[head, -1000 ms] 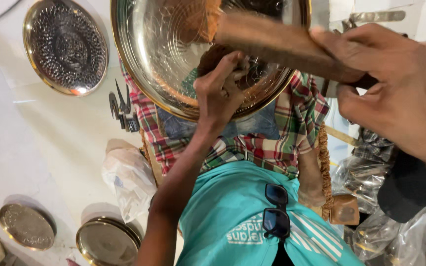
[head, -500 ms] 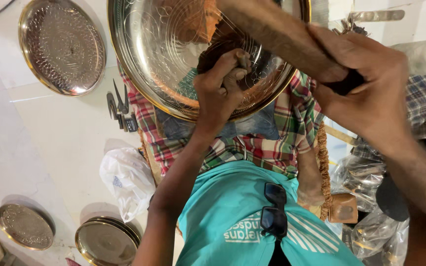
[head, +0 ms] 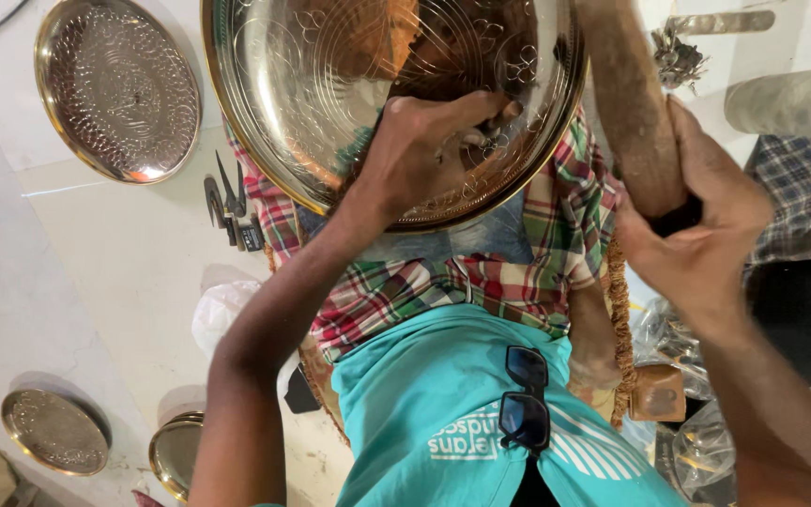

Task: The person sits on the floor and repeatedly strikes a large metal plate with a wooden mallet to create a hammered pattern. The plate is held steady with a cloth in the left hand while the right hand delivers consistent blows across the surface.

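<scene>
While left hand (head: 424,150) pinches a small punch, barely visible, against the big brass tray (head: 330,84) on the lap, right hand (head: 696,235) wrapped tight round wooden mallet (head: 626,103): mid-engraving, next strike probably needs a square hit.

Metalcraft workshop, engraved brass plates (head: 119,89), floor tools (head: 232,211)

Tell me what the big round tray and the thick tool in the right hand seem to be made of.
Big round tray: polished metal, probably brass or plated steel, judging by its mirror-like shine, golden rim and engraved floral lines. Thick tool: most likely wood, matte brown and rough, without gloss; it looks like a mallet. The right hand grips its darker end.
</scene>
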